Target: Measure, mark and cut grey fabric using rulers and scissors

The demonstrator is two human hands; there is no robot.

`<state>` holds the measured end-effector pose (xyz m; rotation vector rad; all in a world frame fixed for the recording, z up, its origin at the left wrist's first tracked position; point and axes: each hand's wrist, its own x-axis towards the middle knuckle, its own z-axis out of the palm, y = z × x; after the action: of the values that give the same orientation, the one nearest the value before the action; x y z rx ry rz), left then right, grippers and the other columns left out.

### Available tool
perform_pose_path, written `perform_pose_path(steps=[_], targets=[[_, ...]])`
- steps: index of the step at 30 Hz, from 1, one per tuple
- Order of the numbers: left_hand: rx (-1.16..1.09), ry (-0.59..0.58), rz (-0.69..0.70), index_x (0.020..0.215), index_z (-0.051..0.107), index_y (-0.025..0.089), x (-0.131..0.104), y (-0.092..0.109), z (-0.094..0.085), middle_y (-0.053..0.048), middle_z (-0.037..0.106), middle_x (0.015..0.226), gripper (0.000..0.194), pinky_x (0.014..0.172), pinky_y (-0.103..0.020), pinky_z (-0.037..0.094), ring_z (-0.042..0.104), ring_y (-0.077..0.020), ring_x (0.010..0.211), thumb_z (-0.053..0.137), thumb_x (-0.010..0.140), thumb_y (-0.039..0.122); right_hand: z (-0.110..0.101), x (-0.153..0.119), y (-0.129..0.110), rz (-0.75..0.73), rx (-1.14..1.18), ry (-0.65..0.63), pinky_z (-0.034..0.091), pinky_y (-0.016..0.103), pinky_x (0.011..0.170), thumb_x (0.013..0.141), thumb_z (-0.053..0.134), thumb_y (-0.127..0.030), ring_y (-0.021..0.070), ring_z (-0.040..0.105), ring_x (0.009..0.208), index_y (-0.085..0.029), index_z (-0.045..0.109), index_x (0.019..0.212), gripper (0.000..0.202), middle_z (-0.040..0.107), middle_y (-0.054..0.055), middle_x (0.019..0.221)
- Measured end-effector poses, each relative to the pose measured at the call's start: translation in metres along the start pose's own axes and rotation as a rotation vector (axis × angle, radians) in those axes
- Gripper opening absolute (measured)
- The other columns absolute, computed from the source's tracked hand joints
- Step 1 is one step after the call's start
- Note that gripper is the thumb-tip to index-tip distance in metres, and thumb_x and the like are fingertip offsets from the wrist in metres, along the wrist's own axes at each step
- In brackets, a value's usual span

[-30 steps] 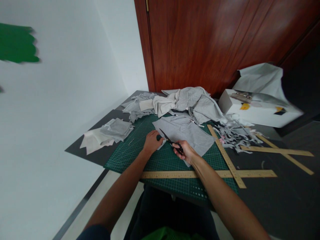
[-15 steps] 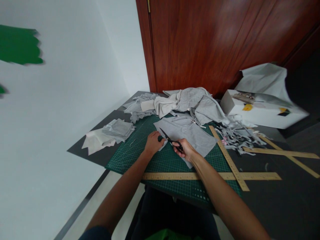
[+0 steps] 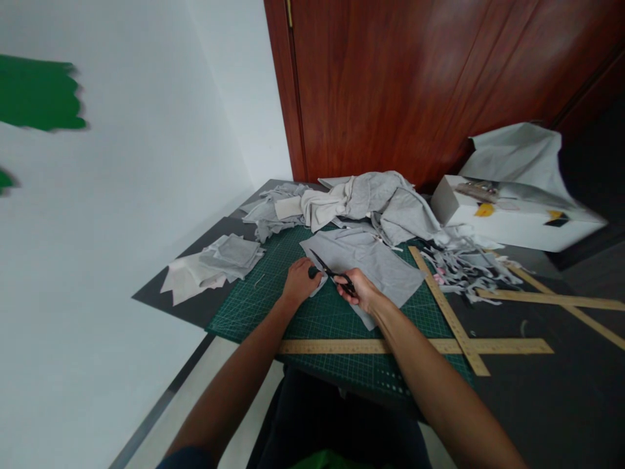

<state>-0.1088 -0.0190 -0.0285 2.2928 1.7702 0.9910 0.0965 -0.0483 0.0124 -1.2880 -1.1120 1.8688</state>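
Black scissors (image 3: 326,266) are in my right hand (image 3: 355,286), its fingers wrapped round the handles. Their blades point up and left across a piece of grey fabric (image 3: 385,264) spread on the green cutting mat (image 3: 288,319). My left hand (image 3: 299,279) is closed at the fabric's left edge, pinching a small flap of it beside the blades. Something small and black (image 3: 313,271) shows at that hand's fingertips; its kind is unclear.
Wooden rulers (image 3: 342,346) cross at the mat's front and right. A heap of grey cloth (image 3: 381,195) lies behind, folded pieces (image 3: 229,254) at left. Thin fabric scraps (image 3: 476,270) and a white box (image 3: 517,218) are on the right. A wall borders the left.
The scissors and my right hand have shifted very slightly left. My left hand keeps its place on the fabric; the whole view has moved a little.
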Motion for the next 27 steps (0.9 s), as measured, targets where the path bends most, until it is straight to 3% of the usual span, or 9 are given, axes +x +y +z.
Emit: perform_pose_path(steps=[8,27], targets=[[-0.01,0.001,0.008,0.095,0.069,0.022,0.0,-0.002,-0.001,-0.011,0.075,0.112,0.015,0.11,-0.046,0.055,0.071,-0.0294,0.114,0.078,0.084,0.025,0.003,0.0,-0.007,-0.034,-0.019,0.006,0.013,0.022,0.033,0.073,0.064,-0.032,0.0074,0.031,0.034,-0.021,0.053,0.059,0.021,0.047,-0.001,0.042],[0.007,0.01,0.011,0.089,0.067,0.021,-0.001,0.002,-0.003,-0.01,0.075,0.105,0.01,0.108,-0.044,0.056,0.071,-0.0286,0.111,0.076,0.082,0.021,0.008,0.005,-0.02,0.038,-0.069,0.007,0.014,0.021,0.032,0.081,0.057,-0.027,0.0067,0.031,0.033,-0.02,0.052,0.057,0.025,0.045,-0.002,0.041]])
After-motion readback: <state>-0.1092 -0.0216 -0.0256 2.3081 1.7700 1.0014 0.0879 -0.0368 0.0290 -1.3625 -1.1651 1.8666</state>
